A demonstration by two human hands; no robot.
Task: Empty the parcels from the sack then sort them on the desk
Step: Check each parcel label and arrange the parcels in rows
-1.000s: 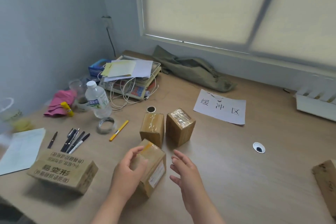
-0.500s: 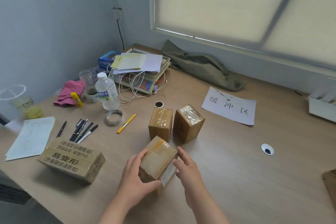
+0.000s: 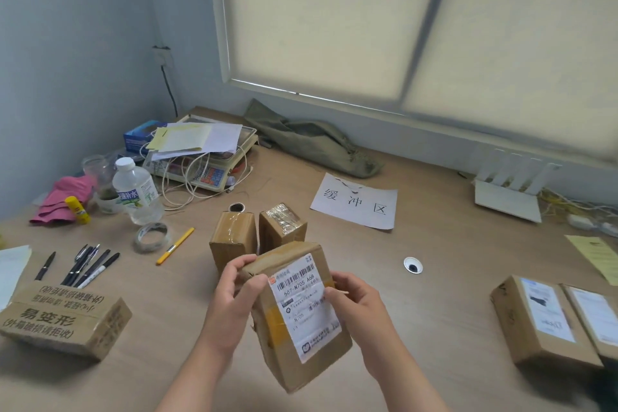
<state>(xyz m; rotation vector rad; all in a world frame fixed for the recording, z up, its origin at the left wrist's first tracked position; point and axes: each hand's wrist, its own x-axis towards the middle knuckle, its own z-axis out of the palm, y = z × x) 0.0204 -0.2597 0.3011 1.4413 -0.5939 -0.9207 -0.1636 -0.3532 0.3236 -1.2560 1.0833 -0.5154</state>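
I hold a brown cardboard parcel [image 3: 294, 321] above the desk [image 3: 444, 278], its white shipping label facing me. My left hand [image 3: 234, 298] grips its upper left corner and side. My right hand [image 3: 357, 308] grips its right edge. Just behind it two small taped parcels stand side by side, one on the left [image 3: 232, 239] and one on the right [image 3: 282, 226]. An olive green sack [image 3: 311, 140] lies flat at the back of the desk under the window. Two labelled parcels [image 3: 548, 321] lie at the right edge.
A long printed carton [image 3: 63, 321] sits at the front left. Pens [image 3: 83, 266], a tape roll [image 3: 152, 237], a yellow pen [image 3: 175, 246], a water bottle [image 3: 135, 192] and a scale with papers [image 3: 200, 157] crowd the left. A paper sign [image 3: 356, 202] lies mid-desk, a cable hole [image 3: 413, 266] to its right.
Both hands closed on the near parcel, lifted it off the desk and turned it so the label faces me. My view swung right, bringing the right-hand parcels into sight.
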